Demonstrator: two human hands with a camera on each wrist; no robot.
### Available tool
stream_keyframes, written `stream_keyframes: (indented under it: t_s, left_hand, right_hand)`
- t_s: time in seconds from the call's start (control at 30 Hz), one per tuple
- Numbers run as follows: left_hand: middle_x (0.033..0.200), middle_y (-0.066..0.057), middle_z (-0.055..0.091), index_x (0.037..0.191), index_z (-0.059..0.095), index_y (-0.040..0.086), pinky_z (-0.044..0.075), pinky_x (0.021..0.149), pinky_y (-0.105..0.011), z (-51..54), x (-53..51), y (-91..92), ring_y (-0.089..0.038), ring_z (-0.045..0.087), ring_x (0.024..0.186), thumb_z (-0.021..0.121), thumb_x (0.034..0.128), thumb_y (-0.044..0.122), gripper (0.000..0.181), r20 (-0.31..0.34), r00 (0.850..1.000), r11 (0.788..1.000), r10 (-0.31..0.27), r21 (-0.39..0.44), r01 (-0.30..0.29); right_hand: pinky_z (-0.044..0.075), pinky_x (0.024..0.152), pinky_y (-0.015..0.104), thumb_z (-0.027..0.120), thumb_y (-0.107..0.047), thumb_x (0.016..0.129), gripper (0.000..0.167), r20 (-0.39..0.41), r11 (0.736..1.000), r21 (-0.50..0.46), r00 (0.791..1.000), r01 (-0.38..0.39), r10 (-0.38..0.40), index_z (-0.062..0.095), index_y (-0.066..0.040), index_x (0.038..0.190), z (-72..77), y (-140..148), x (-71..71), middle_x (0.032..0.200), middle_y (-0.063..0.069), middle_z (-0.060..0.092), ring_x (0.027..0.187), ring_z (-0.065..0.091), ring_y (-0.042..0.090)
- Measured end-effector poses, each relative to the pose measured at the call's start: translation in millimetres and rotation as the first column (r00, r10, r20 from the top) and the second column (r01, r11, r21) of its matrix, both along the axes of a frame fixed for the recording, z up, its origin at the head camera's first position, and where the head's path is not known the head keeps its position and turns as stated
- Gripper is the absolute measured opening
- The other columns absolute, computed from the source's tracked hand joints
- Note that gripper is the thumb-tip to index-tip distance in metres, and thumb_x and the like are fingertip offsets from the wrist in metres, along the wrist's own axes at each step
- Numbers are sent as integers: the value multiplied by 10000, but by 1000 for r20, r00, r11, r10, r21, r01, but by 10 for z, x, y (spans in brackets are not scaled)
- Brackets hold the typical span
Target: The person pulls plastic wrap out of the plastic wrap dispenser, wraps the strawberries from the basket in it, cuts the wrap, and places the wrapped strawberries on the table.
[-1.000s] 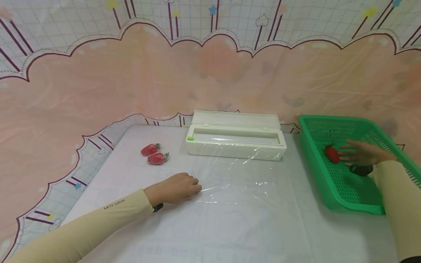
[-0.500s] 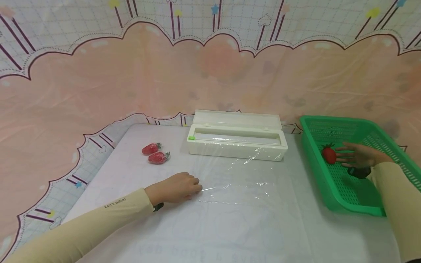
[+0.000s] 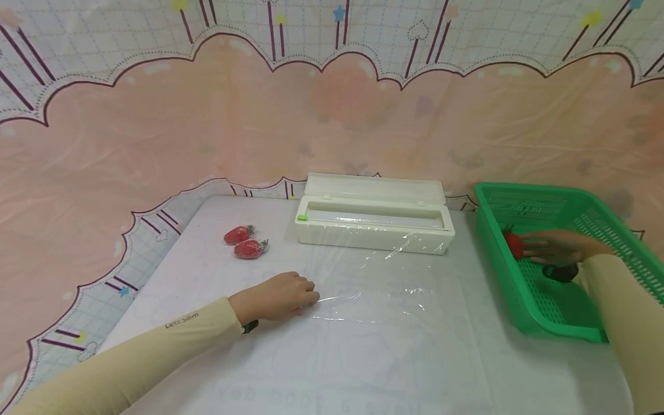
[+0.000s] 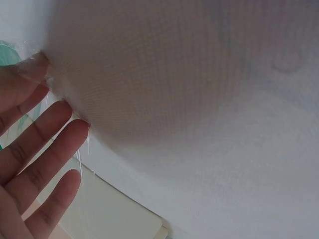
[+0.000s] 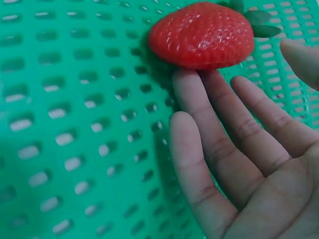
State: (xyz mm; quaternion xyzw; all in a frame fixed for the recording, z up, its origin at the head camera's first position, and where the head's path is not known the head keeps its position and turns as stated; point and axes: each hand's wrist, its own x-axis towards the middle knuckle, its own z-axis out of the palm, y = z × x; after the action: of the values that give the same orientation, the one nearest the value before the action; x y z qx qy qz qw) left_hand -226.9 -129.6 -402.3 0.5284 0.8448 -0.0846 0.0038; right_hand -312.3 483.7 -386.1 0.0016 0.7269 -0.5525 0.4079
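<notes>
My left hand [image 3: 277, 295] pinches the edge of a clear sheet of plastic wrap [image 3: 370, 300] between thumb and forefinger. Its other fingers are spread in the left wrist view. The film stretches over the table from a white wrap dispenser [image 3: 368, 237] with a raised lid. Inside the green basket [image 3: 510, 294], my right hand [image 3: 557, 248] reaches a red strawberry [image 5: 202, 37] with green leaves. Its fairly straight fingertips [image 5: 187, 82] touch the berry's underside, while the thumb stands apart from it. The strawberry lies against the basket's left wall.
Two strawberries [image 3: 250, 249] covered in film lie together on the white tabletop [image 3: 332, 369], left of the dispenser. A small green slider [image 3: 302, 218] sits at the dispenser's left end. A patterned cloth [image 3: 332, 127] hangs behind the table.
My right hand has moved left inside the basket, and the strawberry has shifted left with it to the wall. The left hand and the film have stayed in place.
</notes>
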Motion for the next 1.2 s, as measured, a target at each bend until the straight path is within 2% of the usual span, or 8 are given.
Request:
stream_keyframes:
  t_s: [0.13, 0.4, 0.6, 0.73, 0.93, 1.07, 1.13, 1.2]
  left_hand:
    - [822, 42, 610, 968, 615, 175, 483, 754, -262, 1, 3, 4, -105, 578, 768, 702, 831, 208, 166, 1, 1000, 1000, 5, -2, -5]
    - [843, 38, 624, 984, 623, 177, 490, 777, -272, 6, 14, 18, -106, 584, 783, 697, 839, 216, 167, 20, 1000, 1000, 21, -2, -21]
    - [841, 40, 621, 984, 620, 177, 484, 768, -266, 10, 14, 18, -104, 577, 775, 694, 841, 219, 167, 22, 1000, 1000, 18, -2, -18]
    - [843, 38, 621, 984, 619, 175, 491, 782, -278, 18, 14, 21, -108, 581, 781, 694, 840, 216, 167, 18, 1000, 1000, 16, -1, -16]
    - [847, 36, 623, 983, 621, 171, 494, 784, -285, 24, 13, 25, -112, 587, 791, 693, 839, 205, 165, 16, 1000, 1000, 17, -2, -17]
    - [854, 34, 628, 992, 624, 171, 491, 777, -278, 32, 11, 23, -110, 584, 790, 692, 842, 211, 170, 28, 999, 1000, 25, -1, -25]
    - [853, 33, 628, 993, 623, 172, 490, 776, -277, 33, 9, 20, -109, 581, 787, 693, 842, 217, 172, 29, 999, 1000, 27, -4, -27]
    - [850, 34, 625, 989, 622, 173, 489, 771, -273, 30, 4, 18, -109, 578, 780, 692, 842, 219, 169, 27, 999, 1000, 28, -6, -28]
  right_hand:
    - [463, 971, 254, 320, -232, 1029, 215, -26, 999, 48, 999, 27, -26, 428, -275, 1210, 0, -87, -12, 1114, -175, 530, 986, 582, -49]
    - [455, 967, 215, 319, -238, 1032, 224, -57, 997, 43, 996, -62, 64, 439, -319, 1203, -6, -259, -49, 1140, -255, 486, 1010, 544, -105]
    - [450, 980, 228, 318, -269, 1032, 613, -120, 983, 166, 987, -82, 103, 14, 28, 1474, 6, -396, -60, 1542, 232, 63, 980, 481, -162]
    - [447, 990, 233, 308, -233, 1036, 665, -129, 982, 167, 985, -92, 114, -113, 80, 1445, 16, -436, -73, 1514, 292, -128, 959, 457, -194]
    - [459, 960, 207, 330, -190, 1030, 681, -164, 988, 138, 982, -70, 92, -142, 86, 1436, 14, -446, -74, 1517, 298, -61, 972, 497, -175]
    - [470, 917, 175, 362, -183, 1022, 718, -201, 994, 70, 975, -81, 94, -158, 114, 1419, 18, -422, -79, 1408, 3, 373, 1004, 520, -152]
    - [475, 908, 173, 358, -166, 1022, 714, -211, 996, 33, 973, -84, 90, -165, 126, 1408, 26, -410, -87, 1233, -173, 447, 1016, 524, -146]
    - [483, 907, 192, 357, -136, 1018, 713, -206, 997, 13, 976, -72, 73, -184, 129, 1399, 42, -400, -93, 1334, -69, 459, 994, 525, -153]
